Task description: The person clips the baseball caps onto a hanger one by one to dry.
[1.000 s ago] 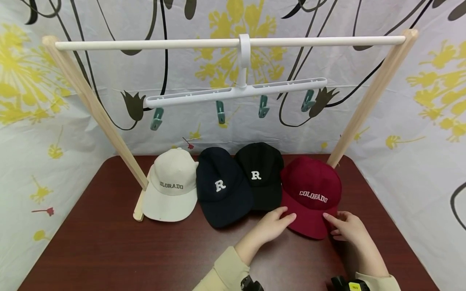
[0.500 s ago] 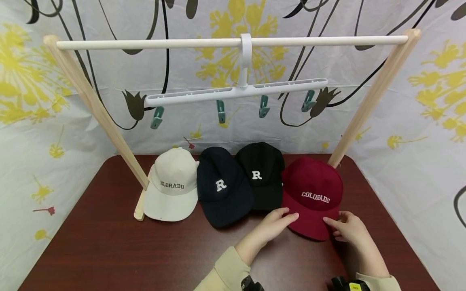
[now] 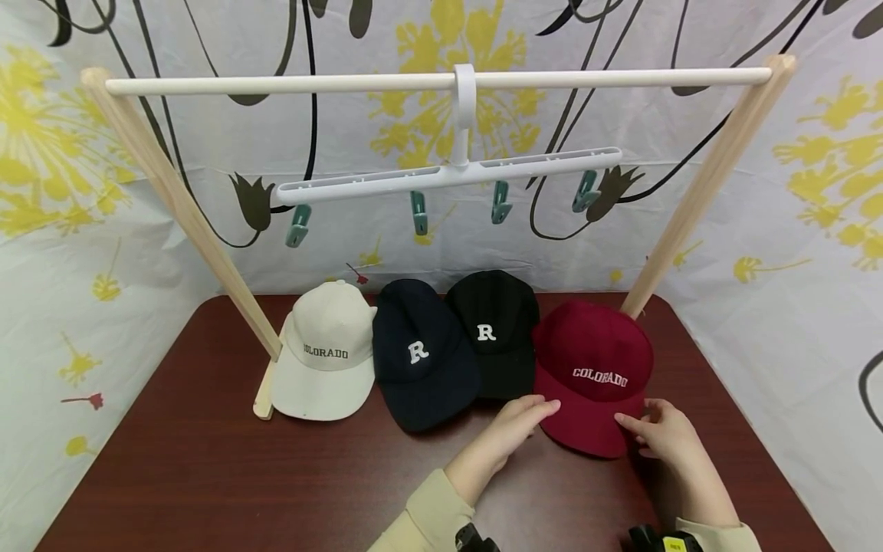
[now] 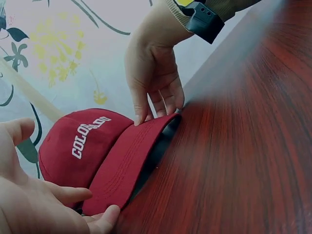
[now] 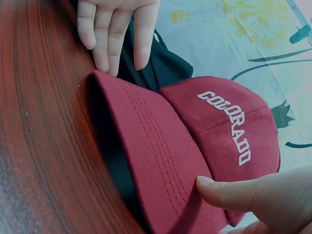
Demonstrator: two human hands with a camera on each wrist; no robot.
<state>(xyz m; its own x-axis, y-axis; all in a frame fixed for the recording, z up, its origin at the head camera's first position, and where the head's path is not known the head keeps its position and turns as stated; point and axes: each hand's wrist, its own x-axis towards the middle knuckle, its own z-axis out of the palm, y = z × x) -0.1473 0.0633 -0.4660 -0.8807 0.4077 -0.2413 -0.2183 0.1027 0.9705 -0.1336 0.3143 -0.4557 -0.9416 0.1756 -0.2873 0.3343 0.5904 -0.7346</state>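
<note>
The right hand (image 3: 664, 434) pinches the red cap (image 3: 595, 345) by its brim (image 3: 582, 426), seemingly to steady it; the left hand (image 3: 509, 428), fingers straight and gripping nothing, lies at the opposite corner, perhaps as a guide; the cap sits on the table (image 3: 276, 475), beside the black cap (image 3: 493, 307), below the hanger (image 3: 386, 182)

Left hand (image 4: 34, 202) partly beyond left wrist view's edge
</note>
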